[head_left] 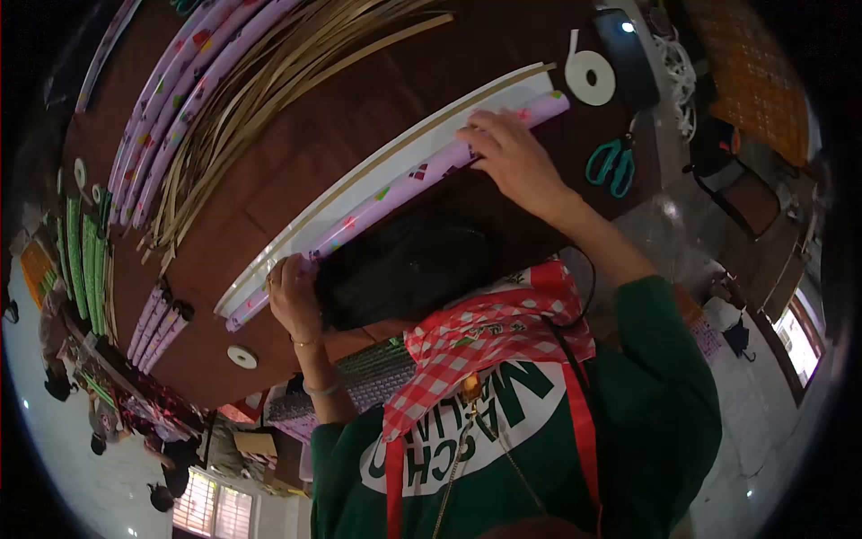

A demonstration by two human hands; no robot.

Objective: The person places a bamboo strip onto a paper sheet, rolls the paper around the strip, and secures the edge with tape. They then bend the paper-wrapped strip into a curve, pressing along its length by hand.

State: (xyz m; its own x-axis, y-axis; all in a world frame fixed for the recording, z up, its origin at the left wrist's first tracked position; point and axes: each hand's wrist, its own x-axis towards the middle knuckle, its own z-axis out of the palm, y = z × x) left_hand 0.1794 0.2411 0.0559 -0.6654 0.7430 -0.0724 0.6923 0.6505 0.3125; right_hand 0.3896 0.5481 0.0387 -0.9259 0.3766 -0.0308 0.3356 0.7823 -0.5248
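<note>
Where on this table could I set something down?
The widest bare patch of the table lies between the loose strips and the white sheet. A smaller one separates the short rolls from the nearer tape. It's crowded at upper left, and around the phone and scissors.

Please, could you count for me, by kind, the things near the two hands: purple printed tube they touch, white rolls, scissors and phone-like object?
Purple printed tube: 1
White rolls: 2
Teal-handled scissors: 1
Dark phone-like object: 1
Total: 5

Small rolls at the far left are not counted.
</note>
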